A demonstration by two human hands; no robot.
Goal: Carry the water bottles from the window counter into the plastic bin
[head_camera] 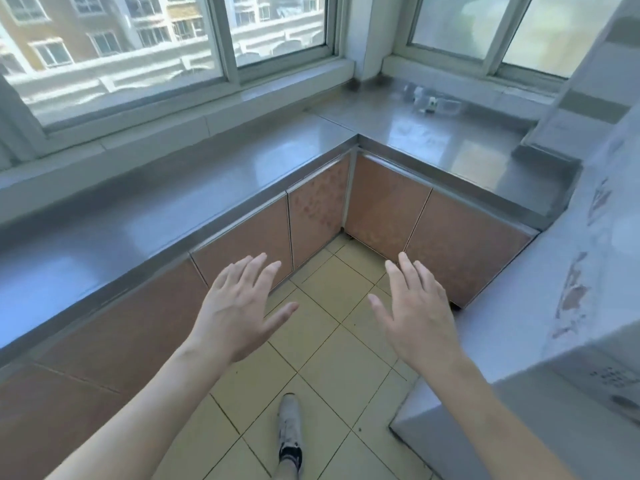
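While both grips spread empty, bottles (pixel 427 98) (blurred) lie well beyond.

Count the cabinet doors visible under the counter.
4. Two under the window run: a wide one and a narrow one by the corner. Two under the right run: and. More may lie outside the frame.
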